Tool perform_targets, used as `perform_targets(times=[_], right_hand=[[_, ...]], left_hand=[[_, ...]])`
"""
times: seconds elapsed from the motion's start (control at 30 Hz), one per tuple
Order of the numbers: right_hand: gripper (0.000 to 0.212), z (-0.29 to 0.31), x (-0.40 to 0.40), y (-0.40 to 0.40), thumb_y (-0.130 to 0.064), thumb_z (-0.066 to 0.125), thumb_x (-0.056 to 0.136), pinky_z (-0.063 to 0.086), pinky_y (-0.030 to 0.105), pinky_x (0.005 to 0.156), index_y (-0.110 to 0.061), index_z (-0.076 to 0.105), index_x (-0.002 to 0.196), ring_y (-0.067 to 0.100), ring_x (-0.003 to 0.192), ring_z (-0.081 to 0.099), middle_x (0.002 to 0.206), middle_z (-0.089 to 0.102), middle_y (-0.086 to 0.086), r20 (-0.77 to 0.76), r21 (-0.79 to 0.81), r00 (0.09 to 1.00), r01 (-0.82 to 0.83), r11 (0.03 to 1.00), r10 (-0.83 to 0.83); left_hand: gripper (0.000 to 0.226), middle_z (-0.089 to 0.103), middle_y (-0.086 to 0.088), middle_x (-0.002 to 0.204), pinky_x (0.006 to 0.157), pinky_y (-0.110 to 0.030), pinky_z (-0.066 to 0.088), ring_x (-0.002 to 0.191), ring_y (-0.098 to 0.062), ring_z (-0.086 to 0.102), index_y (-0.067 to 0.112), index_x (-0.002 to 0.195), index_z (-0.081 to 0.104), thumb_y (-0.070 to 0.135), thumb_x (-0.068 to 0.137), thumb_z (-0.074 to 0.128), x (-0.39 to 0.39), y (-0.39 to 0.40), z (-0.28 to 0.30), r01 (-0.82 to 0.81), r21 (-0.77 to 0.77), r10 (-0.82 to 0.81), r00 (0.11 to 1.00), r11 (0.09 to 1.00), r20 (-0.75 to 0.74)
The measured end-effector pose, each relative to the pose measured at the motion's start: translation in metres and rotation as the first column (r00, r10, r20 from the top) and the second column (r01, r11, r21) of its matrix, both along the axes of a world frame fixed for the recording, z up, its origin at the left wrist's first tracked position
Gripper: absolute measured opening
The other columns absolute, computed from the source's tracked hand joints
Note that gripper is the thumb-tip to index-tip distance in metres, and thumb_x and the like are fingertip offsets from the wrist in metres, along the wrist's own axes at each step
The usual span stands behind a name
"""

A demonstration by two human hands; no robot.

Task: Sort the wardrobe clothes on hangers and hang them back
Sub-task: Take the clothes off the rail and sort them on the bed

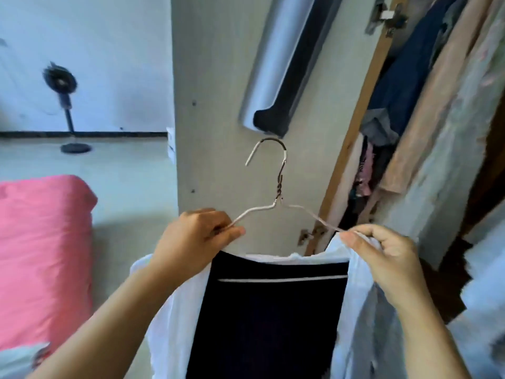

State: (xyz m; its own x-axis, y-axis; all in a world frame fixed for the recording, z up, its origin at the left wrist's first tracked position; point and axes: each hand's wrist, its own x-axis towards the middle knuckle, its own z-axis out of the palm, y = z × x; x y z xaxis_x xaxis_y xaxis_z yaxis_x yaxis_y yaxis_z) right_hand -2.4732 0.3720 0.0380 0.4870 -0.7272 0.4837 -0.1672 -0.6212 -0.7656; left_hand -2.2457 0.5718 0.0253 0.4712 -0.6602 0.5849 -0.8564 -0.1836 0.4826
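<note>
Head view: the left hand (195, 232) pinched the wire hanger (276, 187) at its left shoulder. The right hand (382, 255) gripped the white shirt (363, 324) over the right shoulder. Dressing appeared incomplete; rehanging among the wardrobe clothes (426, 105) remained.

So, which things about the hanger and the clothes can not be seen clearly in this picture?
All in the head view:
- Wire hanger: its left end is hidden in the left hand, its right end under the white shirt.
- White shirt and dark garment: lower parts cut off by the bottom edge.
- Right hand: blurred; it pinches the shirt.
- Wardrobe clothes: rail out of view.
</note>
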Motion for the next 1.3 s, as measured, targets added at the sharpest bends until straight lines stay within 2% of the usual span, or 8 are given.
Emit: perform_targets(times=[0.13, 0.23, 0.37, 0.53, 0.8, 1.07, 1.2, 1.3], right_hand=[[0.046, -0.016, 0.068, 0.038, -0.076, 0.066, 0.053, 0.048, 0.028, 0.076, -0.038, 0.069, 0.078, 0.016, 0.078, 0.063, 0.073, 0.069, -0.013, -0.03, 0.018, 0.975, -0.22, 0.975, 0.221], [0.054, -0.025, 0.117, 0.073, -0.083, 0.06, 0.05, 0.048, 0.027, 0.073, -0.038, 0.069, 0.078, 0.011, 0.071, 0.063, 0.071, 0.069, -0.012, -0.03, 0.032, 0.925, -0.378, 0.925, 0.379], [0.037, -0.032, 0.183, 0.14, -0.076, 0.058, 0.061, 0.046, 0.03, 0.067, -0.044, 0.067, 0.076, 0.003, 0.059, 0.057, 0.064, 0.064, -0.022, -0.046, -0.05, 0.845, -0.534, 0.844, 0.533], [0.03, -0.048, 0.264, 0.232, -0.077, 0.049, 0.07, 0.05, 0.041, 0.07, -0.05, 0.062, 0.072, 0.0, 0.064, 0.056, 0.073, 0.065, -0.024, -0.101, -0.14, 0.724, -0.69, 0.71, 0.683], [0.014, -0.078, 0.4, 0.393, -0.053, 0.067, 0.069, 0.052, 0.036, 0.079, -0.042, 0.066, 0.077, 0.0, 0.072, 0.061, 0.078, 0.068, -0.024, -0.118, 0.038, 0.407, -0.91, 0.413, 0.906], [0.012, -0.104, 0.506, 0.576, -0.032, 0.074, 0.079, 0.036, 0.027, 0.066, -0.037, 0.063, 0.078, -0.005, 0.055, 0.052, 0.059, 0.057, -0.033, -0.176, 0.066, 0.105, -0.991, 0.118, 0.979], [0.01, -0.129, 0.539, 0.667, -0.044, 0.065, 0.074, 0.044, 0.047, 0.083, -0.049, 0.057, 0.073, 0.004, 0.068, 0.053, 0.069, 0.058, -0.038, -0.216, 0.094, 0.004, -0.995, 0.025, 0.976], [0.016, -0.159, 0.558, 0.722, -0.04, 0.068, 0.077, 0.042, 0.047, 0.087, -0.05, 0.057, 0.073, -0.004, 0.069, 0.051, 0.071, 0.058, -0.039, -0.247, 0.127, -0.07, -0.991, -0.039, 0.966]], left_hand=[[0.058, 0.055, 0.015, 0.063, 0.062, -0.03, 0.046, 0.06, -0.005, 0.052, 0.028, 0.074, 0.061, 0.079, 0.069, 0.033, 0.03, 0.105, -0.019, -0.143, 0.14, 0.15, 0.988, 0.98, -0.044], [0.052, 0.046, 0.012, 0.053, 0.051, -0.026, 0.037, 0.048, -0.006, 0.042, 0.029, 0.062, 0.045, 0.076, 0.079, 0.034, 0.036, 0.172, -0.037, -0.228, 0.113, 0.232, 0.972, 0.967, -0.028], [0.038, 0.049, 0.01, 0.058, 0.054, -0.02, 0.037, 0.052, -0.006, 0.045, 0.03, 0.063, 0.046, 0.061, 0.084, 0.038, 0.037, 0.253, -0.053, -0.469, 0.077, 0.473, 0.88, 0.88, -0.043], [0.043, 0.053, 0.008, 0.057, 0.056, -0.038, 0.047, 0.055, -0.009, 0.054, 0.024, 0.07, 0.057, 0.06, 0.085, 0.039, 0.044, 0.353, -0.072, -0.71, 0.05, 0.712, 0.7, 0.702, -0.059], [0.036, 0.059, 0.015, 0.065, 0.055, -0.028, 0.044, 0.064, -0.006, 0.056, 0.026, 0.077, 0.064, 0.054, 0.084, 0.042, 0.065, 0.478, -0.11, -0.936, 0.013, 0.93, 0.347, 0.351, -0.123], [0.04, 0.066, 0.014, 0.077, 0.064, -0.023, 0.041, 0.071, -0.003, 0.057, 0.024, 0.089, 0.07, 0.054, 0.081, 0.045, 0.085, 0.596, -0.148, -0.999, 0.03, 0.967, 0.005, 0.013, -0.254], [0.026, 0.065, 0.012, 0.073, 0.061, -0.019, 0.04, 0.069, -0.003, 0.056, 0.022, 0.086, 0.07, 0.042, 0.083, 0.054, 0.094, 0.651, -0.171, -0.994, 0.046, 0.944, -0.11, -0.101, -0.311], [0.024, 0.066, 0.013, 0.075, 0.063, -0.019, 0.041, 0.072, -0.004, 0.058, 0.028, 0.085, 0.067, 0.047, 0.083, 0.054, 0.102, 0.69, -0.195, -0.983, 0.067, 0.917, -0.184, -0.171, -0.355]])
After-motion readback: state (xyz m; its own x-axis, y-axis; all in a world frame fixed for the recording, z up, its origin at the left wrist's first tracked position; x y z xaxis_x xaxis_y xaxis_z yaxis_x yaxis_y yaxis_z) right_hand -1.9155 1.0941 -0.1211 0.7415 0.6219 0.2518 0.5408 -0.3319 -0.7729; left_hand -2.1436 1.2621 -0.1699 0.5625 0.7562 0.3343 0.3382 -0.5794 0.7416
